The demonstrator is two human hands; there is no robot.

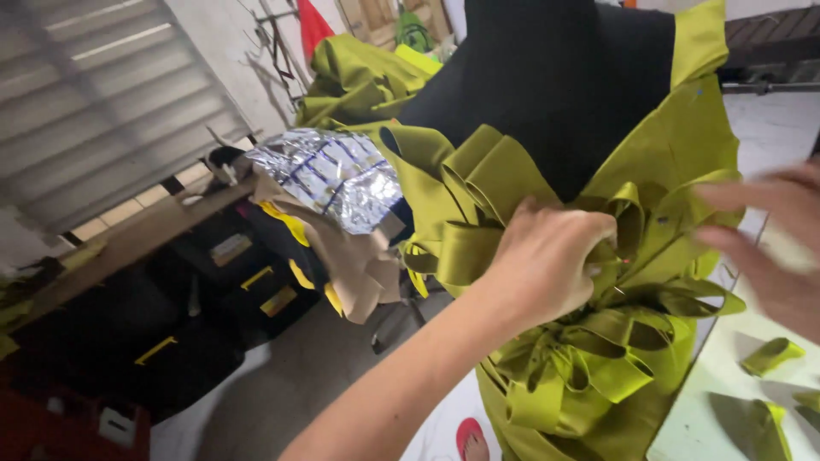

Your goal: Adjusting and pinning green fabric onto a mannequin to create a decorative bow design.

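On the black dress form (pixel 547 77), your left hand (pixel 547 260) pinches the olive-green satin ribbon folds (pixel 478 196); your right hand (pixel 773 248) hovers spread-fingered just off the fabric's right edge, holding nothing, light table (pixel 726 401) below.

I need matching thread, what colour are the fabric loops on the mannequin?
Olive green, satiny loops on a black mannequin; head view.
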